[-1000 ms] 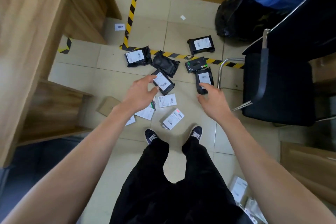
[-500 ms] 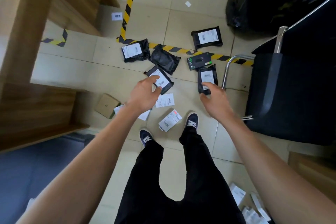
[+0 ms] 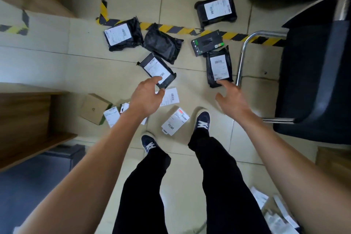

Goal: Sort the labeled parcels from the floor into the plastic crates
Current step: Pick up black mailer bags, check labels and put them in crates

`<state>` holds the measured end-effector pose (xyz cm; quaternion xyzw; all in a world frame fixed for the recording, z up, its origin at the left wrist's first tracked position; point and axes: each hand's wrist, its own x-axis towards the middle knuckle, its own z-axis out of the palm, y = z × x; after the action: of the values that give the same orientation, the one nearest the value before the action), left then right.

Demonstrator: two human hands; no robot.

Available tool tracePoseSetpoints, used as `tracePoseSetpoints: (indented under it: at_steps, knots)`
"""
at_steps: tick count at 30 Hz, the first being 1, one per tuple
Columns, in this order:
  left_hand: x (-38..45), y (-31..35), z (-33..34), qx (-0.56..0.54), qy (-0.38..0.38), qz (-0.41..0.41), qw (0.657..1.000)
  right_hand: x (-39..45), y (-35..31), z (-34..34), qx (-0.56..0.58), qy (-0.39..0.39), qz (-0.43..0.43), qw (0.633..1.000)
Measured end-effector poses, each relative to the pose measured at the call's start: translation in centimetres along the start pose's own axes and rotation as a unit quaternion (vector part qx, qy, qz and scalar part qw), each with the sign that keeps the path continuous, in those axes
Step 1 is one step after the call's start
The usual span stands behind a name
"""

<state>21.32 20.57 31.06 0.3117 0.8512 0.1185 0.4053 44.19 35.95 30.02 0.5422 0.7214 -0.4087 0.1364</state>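
Since a moment earlier I had stepped in, and both my hands had come closer to the parcels on the tiled floor (image 3: 79, 66). My left hand (image 3: 147, 97) reached the near end of the slim black parcel (image 3: 156, 69), forefinger over its white label and thumb under its edge; whether I had it pinched yet I could not tell. My right hand (image 3: 230, 99) hung spread and empty, fingertips at the near end of the upright black parcel (image 3: 219, 66) beside the chair leg (image 3: 239, 59). Further off lay three more black bags (image 3: 123, 34) (image 3: 162, 43) (image 3: 216, 8) and a dark boxed item (image 3: 207, 42). White parcels (image 3: 175, 120) (image 3: 171, 97) lay by my shoes (image 3: 202, 119).
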Motion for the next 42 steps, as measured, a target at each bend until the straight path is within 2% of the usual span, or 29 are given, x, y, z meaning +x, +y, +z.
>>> tracePoseSetpoints:
  at_steps: [6,15,20,23,28,34,37,42]
  knots:
    - [7.5,-3.7,4.6,0.002,0.004,0.014,1.000,7.7,2.6,4.3,-0.010,0.019,-0.008,1.000]
    - [20.2,-8.7,11.7,0.054,0.022,-0.020,0.998,19.7,7.8,10.8,-0.029,0.029,0.004,0.999]
    - [25.8,-10.8,16.5,0.177,-0.021,-0.027,0.984,25.1,12.2,13.7,-0.026,0.043,0.006,0.999]
    - [28.6,-12.6,19.2,0.207,-0.039,-0.032,0.977,27.8,14.4,15.7,-0.040,0.051,0.009,0.998]
    - [31.5,-15.8,22.3,0.242,-0.032,-0.046,0.969,31.4,17.1,18.8,-0.100,0.056,-0.002,0.993]
    - [33.6,-16.2,24.4,0.215,-0.057,-0.078,0.972,33.9,19.2,20.4,-0.187,0.072,0.050,0.978]
    - [33.9,-16.5,25.8,0.210,-0.071,-0.066,0.973,34.6,20.4,21.5,-0.197,0.051,0.068,0.977]
    - [33.5,-16.8,27.4,0.234,-0.057,-0.022,0.970,34.3,20.8,24.6,-0.201,0.017,0.046,0.978]
